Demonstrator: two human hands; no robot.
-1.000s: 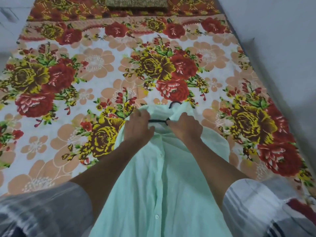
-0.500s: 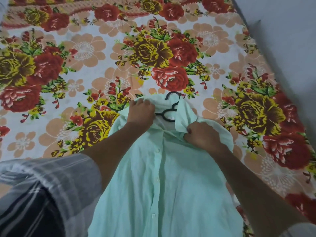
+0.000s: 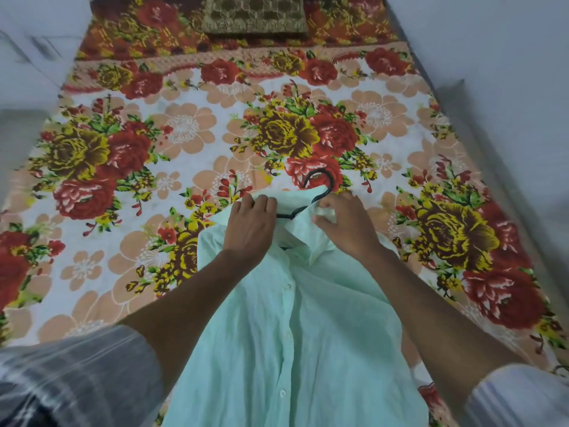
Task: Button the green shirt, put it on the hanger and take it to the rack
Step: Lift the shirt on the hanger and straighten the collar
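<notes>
From the head camera we look down on a pale green shirt [image 3: 295, 334] spread front-up on a flowered bedsheet [image 3: 184, 131], its body filling the lower centre of the frame and its collar lying just above the middle. A row of small white buttons [image 3: 288, 286] runs down the placket, and those we can see appear fastened. A black hanger [image 3: 320, 192] sits inside the neck opening; its hook curls out above the collar, a little right of centre, over a red printed rose, and a short stretch of its dark bar shows between our two hands.

Our left hand [image 3: 251, 226] rests at the left side of the collar, fingers curled over the edge of the cloth and gripping it next to the hanger bar. Our right hand [image 3: 345, 223] is at the right side of the collar, thumb and fingers pinching a fold of the green fabric just below the hook. Both forearms reach in from the bottom corners of the frame, with grey checked sleeves [image 3: 80, 374] pushed up near the elbows.

At the top centre of the frame a brown-and-gold patterned cushion [image 3: 255, 15] lies at the far end of the bed. Pale walls close in along the upper left and the right edge.
</notes>
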